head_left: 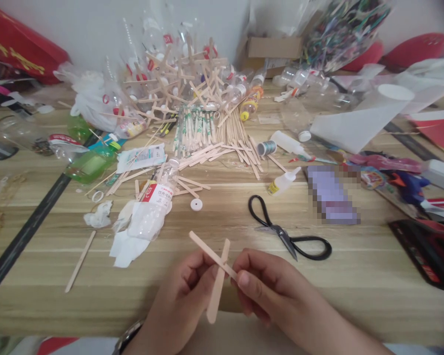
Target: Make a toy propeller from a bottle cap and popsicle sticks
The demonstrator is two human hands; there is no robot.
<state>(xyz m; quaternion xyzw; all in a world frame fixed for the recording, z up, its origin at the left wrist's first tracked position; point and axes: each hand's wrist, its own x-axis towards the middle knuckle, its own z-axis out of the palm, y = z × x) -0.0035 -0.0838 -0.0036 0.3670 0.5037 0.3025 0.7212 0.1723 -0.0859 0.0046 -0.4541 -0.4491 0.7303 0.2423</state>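
Two wooden craft sticks [215, 296] cross in an X between my hands, above the table's front edge. My left hand [190, 291] is closed on the crossed sticks near where they meet, its fingers partly behind them. My right hand [264, 286] pinches the right end of the slanting stick [203, 244] between thumb and fingers. Beyond my right hand lie black-handled scissors [281, 234], blades partly spread. A small glue bottle [283, 181] with a white nozzle lies farther back. To the left, a single craft stick [80, 261] rests on the wood.
A clear plastic bottle [151, 207] lies on white paper scraps, near a white disc [196, 204]. Behind are loose sticks [207, 154], a thread spool [267, 148], a green bottle [92, 162] and a pile of bottles with crossed sticks. A blurred-out rectangle [331, 192] lies right.
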